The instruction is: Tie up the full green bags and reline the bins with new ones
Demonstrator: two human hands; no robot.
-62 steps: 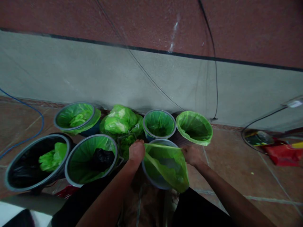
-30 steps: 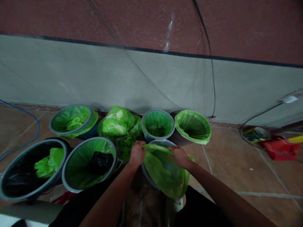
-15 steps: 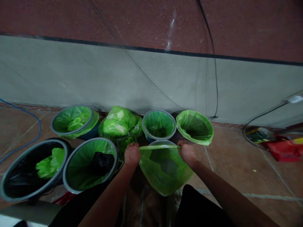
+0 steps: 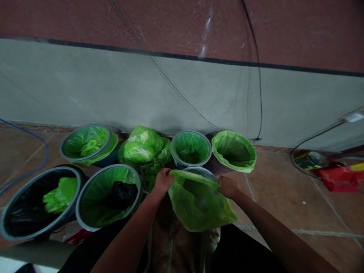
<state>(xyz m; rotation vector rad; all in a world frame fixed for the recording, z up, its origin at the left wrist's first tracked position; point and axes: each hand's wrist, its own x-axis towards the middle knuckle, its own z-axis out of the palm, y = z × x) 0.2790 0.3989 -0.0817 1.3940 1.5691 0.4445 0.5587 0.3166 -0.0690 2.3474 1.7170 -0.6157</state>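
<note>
While both hands grip the green bag [image 4: 201, 208] by its rim, left hand [image 4: 164, 181] and right hand [image 4: 226, 186] at opposite ends, its mouth sags, less taut than a moment ago. Bag hangs over gray-rimmed bin [image 4: 203, 173], mouth toward wall [image 4: 113, 91], long axis left-right, bottom swung rightward. Marks on stuffed bag [image 4: 145, 146] unreadable.

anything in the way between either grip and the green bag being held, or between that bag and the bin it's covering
Nothing visible. The left grip and right grip both hold the green bag directly at its mouth. Nothing shows between it and the bin, though the bag hides most of that bin.
</note>
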